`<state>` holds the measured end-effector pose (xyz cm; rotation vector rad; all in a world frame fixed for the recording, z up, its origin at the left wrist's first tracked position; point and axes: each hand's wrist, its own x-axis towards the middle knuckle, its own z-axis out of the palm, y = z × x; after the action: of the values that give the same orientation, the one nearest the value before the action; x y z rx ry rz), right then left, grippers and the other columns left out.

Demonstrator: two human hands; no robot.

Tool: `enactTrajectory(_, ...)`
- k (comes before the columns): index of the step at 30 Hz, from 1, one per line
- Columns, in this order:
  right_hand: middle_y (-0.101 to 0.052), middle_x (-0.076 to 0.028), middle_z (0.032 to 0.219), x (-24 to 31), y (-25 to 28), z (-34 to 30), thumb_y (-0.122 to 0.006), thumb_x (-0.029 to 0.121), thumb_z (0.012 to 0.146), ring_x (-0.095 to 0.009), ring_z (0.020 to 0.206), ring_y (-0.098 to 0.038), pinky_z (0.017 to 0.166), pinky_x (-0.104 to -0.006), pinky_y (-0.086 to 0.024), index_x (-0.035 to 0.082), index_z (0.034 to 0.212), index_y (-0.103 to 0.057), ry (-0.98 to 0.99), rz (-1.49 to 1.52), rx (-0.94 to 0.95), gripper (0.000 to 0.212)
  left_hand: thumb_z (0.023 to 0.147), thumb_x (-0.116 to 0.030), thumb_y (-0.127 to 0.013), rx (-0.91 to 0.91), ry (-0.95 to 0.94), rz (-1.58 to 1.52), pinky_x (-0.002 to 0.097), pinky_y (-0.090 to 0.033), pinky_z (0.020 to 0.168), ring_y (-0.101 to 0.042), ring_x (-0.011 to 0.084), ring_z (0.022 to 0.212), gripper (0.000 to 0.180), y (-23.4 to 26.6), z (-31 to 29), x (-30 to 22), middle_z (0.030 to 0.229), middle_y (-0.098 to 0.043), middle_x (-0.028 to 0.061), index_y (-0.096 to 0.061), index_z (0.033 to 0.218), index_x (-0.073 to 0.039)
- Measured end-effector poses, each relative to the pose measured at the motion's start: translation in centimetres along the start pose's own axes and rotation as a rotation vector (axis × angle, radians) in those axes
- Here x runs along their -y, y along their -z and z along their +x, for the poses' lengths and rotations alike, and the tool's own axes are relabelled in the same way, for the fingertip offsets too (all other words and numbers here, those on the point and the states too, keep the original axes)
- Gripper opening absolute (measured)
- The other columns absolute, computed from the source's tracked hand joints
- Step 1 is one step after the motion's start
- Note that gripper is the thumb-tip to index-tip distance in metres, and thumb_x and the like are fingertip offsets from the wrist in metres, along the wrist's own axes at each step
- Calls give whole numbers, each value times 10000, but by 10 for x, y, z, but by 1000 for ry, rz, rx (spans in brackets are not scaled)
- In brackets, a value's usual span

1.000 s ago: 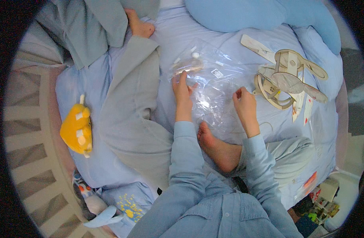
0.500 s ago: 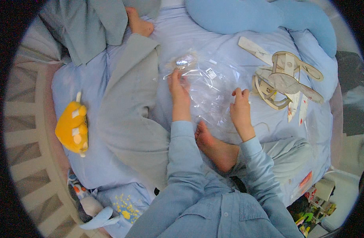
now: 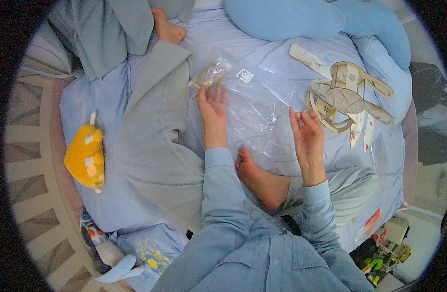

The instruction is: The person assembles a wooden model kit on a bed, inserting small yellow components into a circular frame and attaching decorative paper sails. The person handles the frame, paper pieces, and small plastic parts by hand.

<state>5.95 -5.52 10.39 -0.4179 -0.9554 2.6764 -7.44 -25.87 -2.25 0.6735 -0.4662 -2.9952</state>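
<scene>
On the blue bed sheet (image 3: 116, 209), a clear plastic bag (image 3: 255, 104) is found laid out; it is judged light, limp and slippery, best taken by its edge. Rightward room is limited by a wooden model plane (image 3: 344, 97), presumably fragile, and nearer room by a bare foot (image 3: 260, 180); more is offered on the far side. The bag's edge appears pinched by the right hand's (image 3: 308, 130) thumb and forefinger; the left hand's (image 3: 213, 114) fingers are extended, slightly spread, beside a pale bundle (image 3: 211, 73).

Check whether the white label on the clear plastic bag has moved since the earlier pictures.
Yes. The white label has shifted left and toward the picture's top, judged against the wooden model.
</scene>
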Motion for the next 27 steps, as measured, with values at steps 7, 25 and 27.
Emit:
enactTrajectory(7, -533, -216, 1325, -10, -7, 22, -539, 42, 971, -232, 1057, -628, 977, -351, -539, -66, 1253, -503, -462, 77, 116, 304, 968, -295, -552, 36, 59, 8, 491, -382, 1080, -451, 368, 1338, 508, -1, -4, 0, 1409, -447, 108, -394, 1410, -101)
enactTrajectory(25, -596, -143, 1221, -139, -39, 205, -643, 127, 866, -379, 1069, -556, 946, -480, -439, 64, 1092, -640, 634, -1847, 839, 235, 947, -245, -571, -80, -48, 152, 460, -466, 980, -527, 294, 1146, 564, 10, 2, 17, 1272, -499, 101, -308, 1438, -156)
enactTrajectory(27, -595, -168, 1205, -144, -38, 207, -626, 121, 875, -397, 1051, -559, 936, -470, -446, 32, 1070, -631, 613, -1782, 813, 214, 947, -271, -580, -113, -43, 147, 449, -470, 982, -529, 284, 1156, 425, 7, -1, 16, 1245, -527, 81, -434, 1325, -142)
